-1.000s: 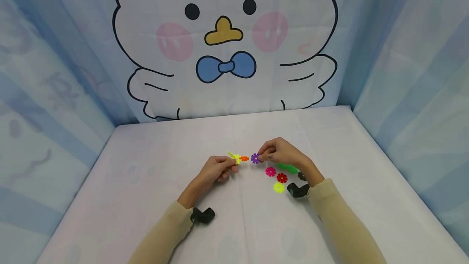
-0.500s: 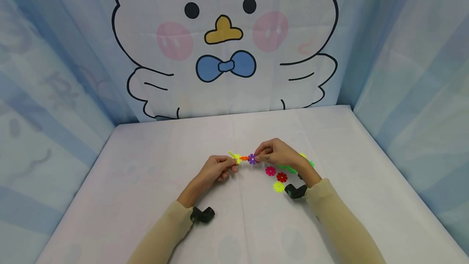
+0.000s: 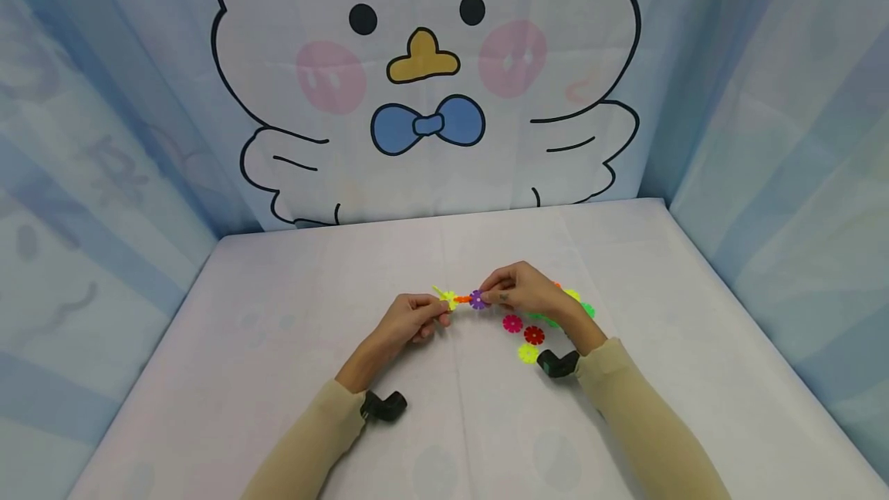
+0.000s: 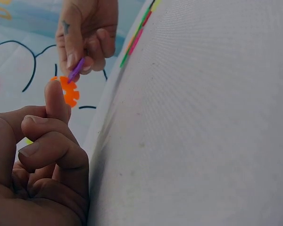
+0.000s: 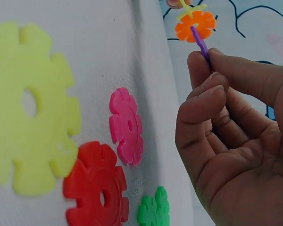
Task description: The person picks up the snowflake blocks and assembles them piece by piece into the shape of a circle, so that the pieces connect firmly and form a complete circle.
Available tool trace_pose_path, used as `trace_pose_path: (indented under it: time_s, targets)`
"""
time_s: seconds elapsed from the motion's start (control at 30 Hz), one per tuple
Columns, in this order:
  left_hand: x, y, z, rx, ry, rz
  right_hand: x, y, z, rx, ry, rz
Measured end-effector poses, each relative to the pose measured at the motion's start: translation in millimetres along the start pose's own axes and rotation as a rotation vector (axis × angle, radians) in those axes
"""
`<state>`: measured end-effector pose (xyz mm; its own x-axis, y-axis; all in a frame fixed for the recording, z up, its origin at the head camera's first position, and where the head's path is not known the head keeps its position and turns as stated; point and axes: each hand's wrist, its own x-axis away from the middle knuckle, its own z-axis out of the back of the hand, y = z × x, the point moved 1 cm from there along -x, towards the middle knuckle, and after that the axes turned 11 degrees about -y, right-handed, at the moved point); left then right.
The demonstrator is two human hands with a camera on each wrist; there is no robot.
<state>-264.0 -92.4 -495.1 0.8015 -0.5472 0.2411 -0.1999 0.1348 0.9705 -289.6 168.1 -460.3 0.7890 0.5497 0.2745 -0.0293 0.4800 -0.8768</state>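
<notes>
Left hand [image 3: 410, 317] is pinching yellow disc [image 3: 451, 300], right hand [image 3: 524, 289] purple disc [image 5: 202, 43] — apparently slotting into orange disc [image 5: 206, 21], next needing aligned pushing.

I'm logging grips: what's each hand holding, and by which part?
Right hand: purple notched plastic disc, by its rim. Left hand: yellow notched plastic disc, by its rim.

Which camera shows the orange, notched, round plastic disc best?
The right wrist view: there the orange, notched, round plastic disc looks biggest, and most of its face shows. The head view shows it tiny, like a thin strip. In the left wrist view, the left hand covers part of it.
</notes>
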Motion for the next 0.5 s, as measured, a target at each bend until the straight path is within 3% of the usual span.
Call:
trace_pose_path:
  time_s: [0.5]
  targets:
    - [-0.4,-1.4,1.3,-0.010,-0.003,-0.034,-2.1,-1.1,-3.6,-0.004,-0.016,0.040]
